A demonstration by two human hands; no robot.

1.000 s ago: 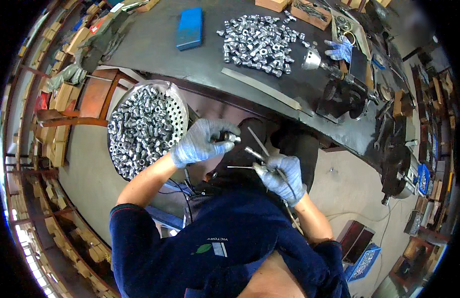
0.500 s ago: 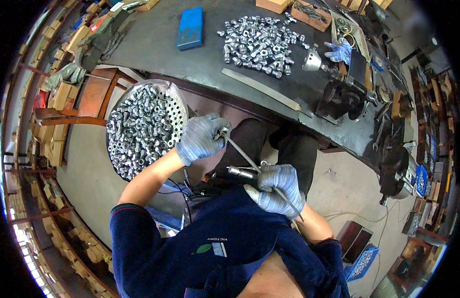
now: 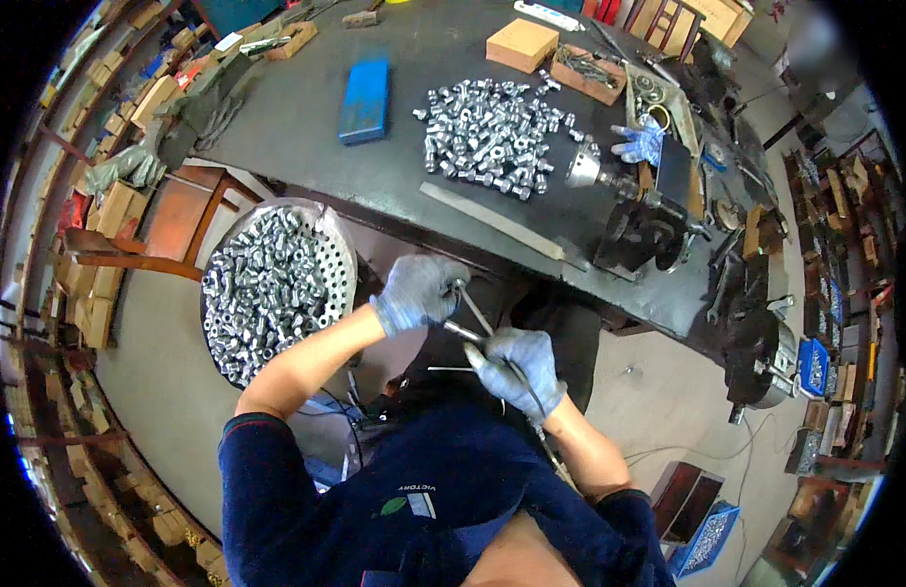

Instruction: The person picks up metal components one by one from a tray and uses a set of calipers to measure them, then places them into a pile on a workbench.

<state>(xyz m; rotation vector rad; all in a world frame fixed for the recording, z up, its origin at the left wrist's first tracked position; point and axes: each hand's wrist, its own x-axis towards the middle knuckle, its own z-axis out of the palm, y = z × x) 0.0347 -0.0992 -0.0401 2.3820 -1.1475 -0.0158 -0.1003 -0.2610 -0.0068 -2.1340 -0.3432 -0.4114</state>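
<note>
My left hand [image 3: 421,293], in a grey-blue knitted glove, is closed on a small metal fitting [image 3: 460,285], mostly covered by the fingers. From that fitting a slim grey file [image 3: 478,315] slopes down to my right hand [image 3: 523,372]. My right hand, gloved too, is wrapped round the file, whose tapered end runs along the palm toward the wrist. A silver metal tube [image 3: 462,333] and a thin rod [image 3: 451,369] show beside the right fingers; whether the hand holds them as well cannot be told. Left of my hands stands a perforated round tray [image 3: 341,264] of similar fittings [image 3: 267,293].
On the dark workbench [image 3: 287,127] lie a pile of fittings [image 3: 492,137], a blue box [image 3: 365,101] and a flat metal bar [image 3: 492,220]. A chuck [image 3: 583,166] on a black fixture [image 3: 641,235] stands right, with a spare glove [image 3: 641,142] behind. A wooden chair [image 3: 184,220] is left.
My view has shifted, so the bench sits lower in the picture. Both hands keep their hold, and my right hand has moved closer to the left along the file.
</note>
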